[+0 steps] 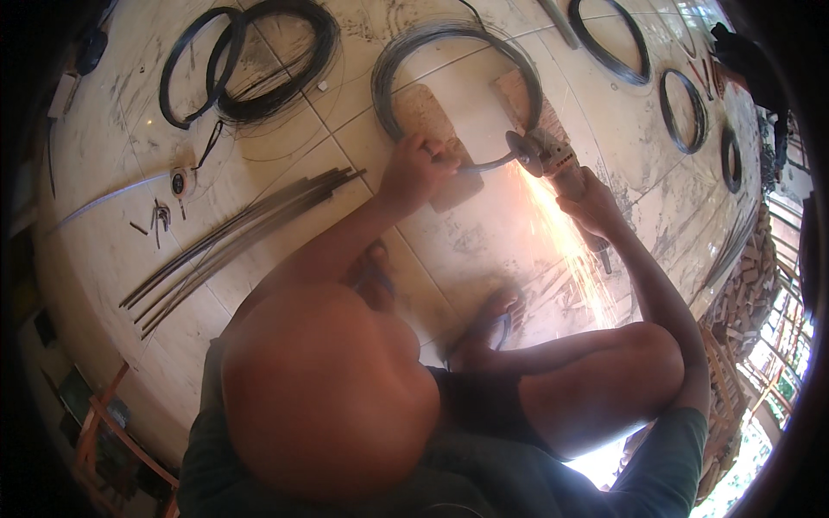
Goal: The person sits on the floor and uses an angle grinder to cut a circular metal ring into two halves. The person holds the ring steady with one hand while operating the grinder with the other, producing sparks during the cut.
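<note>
Sparks flying now: I've got the right hand (591, 205) wrapped around the angle grinder (566, 177), fingers clamped on its body, and the disc (524, 154) is meeting the tip of a dark strip (488, 164). Over on the other side, the left hand (418, 173) has its fingers curled shut around that strip, right by the lower left end of a big wire coil (382, 93). The coil lies across two reddish-brown blocks (420, 108), and the orange spark stream (554, 220) pours down toward the right knee (648, 350).

And what a floor (466, 276) it is: pale tiles, dark seams, sooty smudges all over, bending away at the rim. Two more coils (324, 43) overlap at upper left; other rings are scattered along the upper right. Left of the left forearm, a sheaf of dark rods (250, 211) lies slantwise, with a small round gauge-like thing (179, 183) above it. Out at the right edge, a heap of wood offcuts (734, 319) sits beside a bright, barred opening (781, 345).
</note>
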The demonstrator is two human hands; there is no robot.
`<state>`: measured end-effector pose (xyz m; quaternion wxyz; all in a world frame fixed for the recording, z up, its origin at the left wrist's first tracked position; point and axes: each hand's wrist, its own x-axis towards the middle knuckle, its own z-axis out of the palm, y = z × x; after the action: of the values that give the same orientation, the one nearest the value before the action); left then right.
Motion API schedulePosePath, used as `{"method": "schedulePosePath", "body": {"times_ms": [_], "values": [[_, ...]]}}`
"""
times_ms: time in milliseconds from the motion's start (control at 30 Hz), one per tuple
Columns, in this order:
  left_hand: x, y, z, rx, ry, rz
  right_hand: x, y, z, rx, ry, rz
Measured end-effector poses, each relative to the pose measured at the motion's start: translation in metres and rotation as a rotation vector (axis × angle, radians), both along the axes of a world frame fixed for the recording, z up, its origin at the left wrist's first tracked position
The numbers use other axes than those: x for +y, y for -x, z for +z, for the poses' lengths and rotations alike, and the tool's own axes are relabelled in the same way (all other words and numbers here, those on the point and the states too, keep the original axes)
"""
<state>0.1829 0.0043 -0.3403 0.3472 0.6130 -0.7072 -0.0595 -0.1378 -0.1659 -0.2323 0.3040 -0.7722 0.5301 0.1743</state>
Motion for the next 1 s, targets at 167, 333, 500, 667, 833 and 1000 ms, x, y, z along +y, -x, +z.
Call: {"method": "schedulePosePath", "body": {"times_ms": [167,333,500,667,833,1000], "values": [[0.000,-0.001,0.002,-0.008,-0.026,-0.012,0.000,0.003,-0.003,-0.009,0.020,0.001],[0.001,-0.001,-0.002,0.006,-0.020,-0.011,0.000,-0.005,0.004,0.000,-0.013,-0.037],[0.000,-0.001,-0.003,0.009,-0.016,-0.009,-0.001,0.004,-0.002,-0.012,0.011,0.019],[0.000,-0.001,-0.001,-0.011,-0.026,-0.005,0.002,0.003,0.001,-0.018,0.021,-0.010],[0.001,-0.002,-0.001,-0.013,-0.014,-0.005,0.003,0.008,-0.002,-0.036,0.035,0.013],[0.001,-0.001,0.000,-0.021,-0.026,-0.008,-0.002,0.016,-0.003,-0.043,-0.027,0.027]]}}
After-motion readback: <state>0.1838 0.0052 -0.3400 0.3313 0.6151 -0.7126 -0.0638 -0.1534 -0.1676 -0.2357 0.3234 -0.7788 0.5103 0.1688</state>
